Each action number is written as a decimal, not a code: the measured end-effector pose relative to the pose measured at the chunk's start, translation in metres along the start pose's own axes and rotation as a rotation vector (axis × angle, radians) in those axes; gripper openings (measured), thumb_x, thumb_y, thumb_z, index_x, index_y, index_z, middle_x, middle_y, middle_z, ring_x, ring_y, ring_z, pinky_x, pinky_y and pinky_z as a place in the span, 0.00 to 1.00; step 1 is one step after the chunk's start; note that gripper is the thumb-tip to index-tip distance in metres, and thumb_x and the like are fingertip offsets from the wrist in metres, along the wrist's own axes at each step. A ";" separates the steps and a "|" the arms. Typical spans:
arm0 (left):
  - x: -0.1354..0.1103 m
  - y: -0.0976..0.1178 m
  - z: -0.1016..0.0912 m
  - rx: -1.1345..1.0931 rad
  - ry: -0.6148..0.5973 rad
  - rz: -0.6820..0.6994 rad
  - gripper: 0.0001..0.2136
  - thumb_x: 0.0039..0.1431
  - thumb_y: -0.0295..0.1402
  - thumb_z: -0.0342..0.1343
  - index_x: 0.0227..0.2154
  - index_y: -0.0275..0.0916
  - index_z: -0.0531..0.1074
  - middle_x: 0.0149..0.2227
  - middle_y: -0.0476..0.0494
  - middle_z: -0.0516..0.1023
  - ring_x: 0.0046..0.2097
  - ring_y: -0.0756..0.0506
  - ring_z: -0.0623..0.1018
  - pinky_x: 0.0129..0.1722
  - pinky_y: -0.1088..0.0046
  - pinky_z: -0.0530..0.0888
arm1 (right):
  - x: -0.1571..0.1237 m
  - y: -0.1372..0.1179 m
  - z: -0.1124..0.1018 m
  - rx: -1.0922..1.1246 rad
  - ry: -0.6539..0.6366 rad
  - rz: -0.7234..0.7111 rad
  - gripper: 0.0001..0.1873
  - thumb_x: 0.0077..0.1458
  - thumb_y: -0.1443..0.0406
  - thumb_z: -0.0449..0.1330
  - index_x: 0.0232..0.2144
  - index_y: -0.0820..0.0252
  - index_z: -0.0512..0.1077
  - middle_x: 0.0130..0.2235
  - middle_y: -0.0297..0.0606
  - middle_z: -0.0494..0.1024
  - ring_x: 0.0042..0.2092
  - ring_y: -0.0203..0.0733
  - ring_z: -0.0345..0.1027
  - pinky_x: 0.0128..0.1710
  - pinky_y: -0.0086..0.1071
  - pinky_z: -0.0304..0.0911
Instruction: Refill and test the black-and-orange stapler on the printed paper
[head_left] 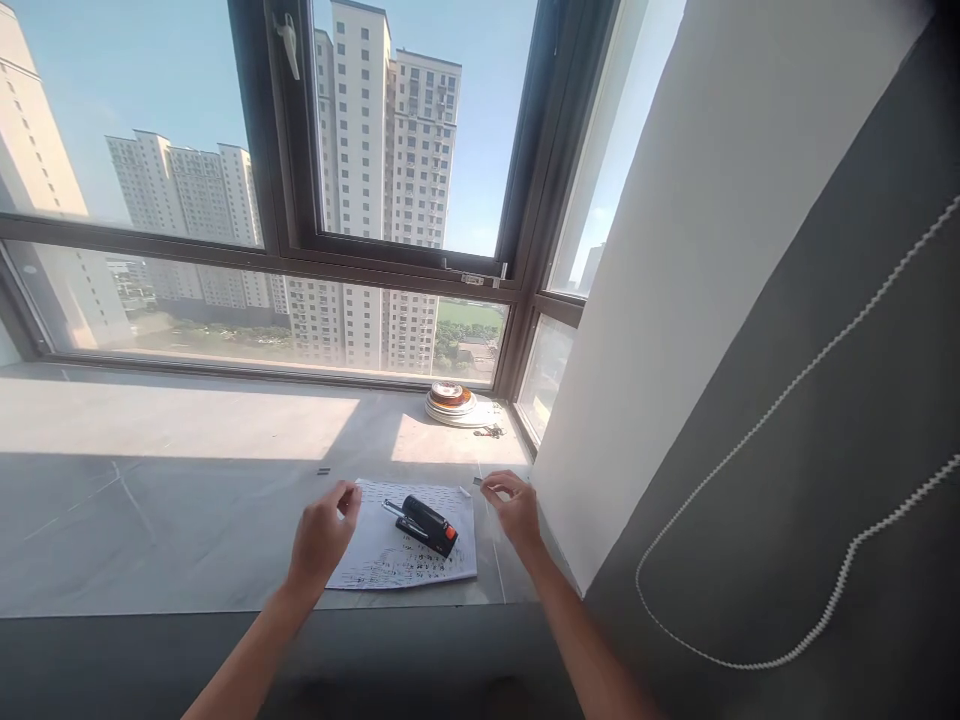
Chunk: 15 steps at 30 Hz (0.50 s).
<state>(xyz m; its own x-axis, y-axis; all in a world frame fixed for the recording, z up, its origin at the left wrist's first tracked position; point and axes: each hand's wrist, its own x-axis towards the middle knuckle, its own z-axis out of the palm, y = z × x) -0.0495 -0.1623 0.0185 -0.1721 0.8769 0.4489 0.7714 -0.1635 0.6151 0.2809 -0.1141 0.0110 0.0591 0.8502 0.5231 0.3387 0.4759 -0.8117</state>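
- The right hand [519,508] has its thumb and forefinger nearly closed in a pinch, with a small, flat, grey metallic strip [478,481] between the tips; the strip sticks out to the left.
- The left hand [321,535] is loosely curled, thumb drawn in close to the forefinger, at the upper left edge of the paper; I cannot tell whether it grips the paper's edge or anything else.
- Between the two hands, on the pale grey, marbled stone sill [187,530], lies the white paper covered in dark handwriting [367,560].
- On top of the paper rests a black stapler with an orange-red patch near its lower right end [427,525]. It lies slantwise, a slim silvery part jutting from its upper left end.
- At the paper's upper right corner, near the right fingertips, is a small white piece [465,492], too small to tell whether it is a curl of the paper.
- Above the left hand, just beyond the paper, a couple of short, dark grey strips [323,471] lie on the stone.
- Farther back, near the window corner, stand stacked round white and amber-brown dishes [450,408], with a small dark cluster [489,431] just beside them.
- A white beaded cord [750,445] hangs in a loop before the dark grey wall [847,330] at right.
- Behind the sill, dark-framed windows [397,262] show pale high-rise buildings [360,130].
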 end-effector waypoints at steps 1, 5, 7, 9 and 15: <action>0.011 -0.023 0.000 0.075 0.033 0.006 0.16 0.68 0.43 0.46 0.38 0.43 0.76 0.38 0.37 0.81 0.41 0.36 0.80 0.42 0.62 0.75 | 0.009 0.019 -0.003 -0.081 0.072 0.107 0.09 0.54 0.58 0.67 0.29 0.56 0.82 0.35 0.41 0.84 0.37 0.49 0.79 0.39 0.41 0.74; 0.043 -0.103 0.010 0.316 -0.032 0.043 0.21 0.65 0.36 0.44 0.55 0.39 0.74 0.61 0.29 0.73 0.61 0.31 0.73 0.56 0.52 0.73 | 0.023 0.079 -0.005 -0.331 0.024 0.228 0.03 0.48 0.66 0.65 0.25 0.57 0.80 0.30 0.40 0.83 0.33 0.49 0.78 0.40 0.41 0.72; 0.050 -0.127 0.017 0.395 -0.082 0.008 0.25 0.67 0.37 0.43 0.62 0.39 0.71 0.69 0.29 0.65 0.67 0.29 0.68 0.60 0.47 0.71 | 0.021 0.093 -0.001 -0.396 -0.009 0.166 0.05 0.50 0.68 0.63 0.26 0.57 0.81 0.32 0.40 0.83 0.33 0.48 0.77 0.41 0.40 0.70; 0.054 -0.141 0.024 0.439 -0.144 0.003 0.26 0.68 0.37 0.42 0.66 0.40 0.68 0.73 0.32 0.59 0.71 0.29 0.63 0.63 0.42 0.67 | 0.017 0.098 0.003 -0.456 -0.023 0.100 0.08 0.53 0.68 0.61 0.28 0.58 0.81 0.33 0.41 0.83 0.34 0.47 0.76 0.42 0.38 0.69; 0.054 -0.151 0.031 0.449 -0.232 0.037 0.26 0.68 0.28 0.39 0.63 0.37 0.72 0.69 0.35 0.68 0.70 0.34 0.66 0.66 0.48 0.66 | 0.016 0.096 0.003 -0.541 -0.065 0.066 0.10 0.58 0.70 0.59 0.31 0.59 0.80 0.37 0.41 0.82 0.40 0.45 0.75 0.42 0.32 0.66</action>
<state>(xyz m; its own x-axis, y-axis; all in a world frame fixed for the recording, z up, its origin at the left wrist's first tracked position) -0.1564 -0.0767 -0.0703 -0.0382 0.9597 0.2783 0.9705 -0.0307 0.2392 0.3114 -0.0545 -0.0592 0.0437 0.8947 0.4445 0.7721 0.2521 -0.5833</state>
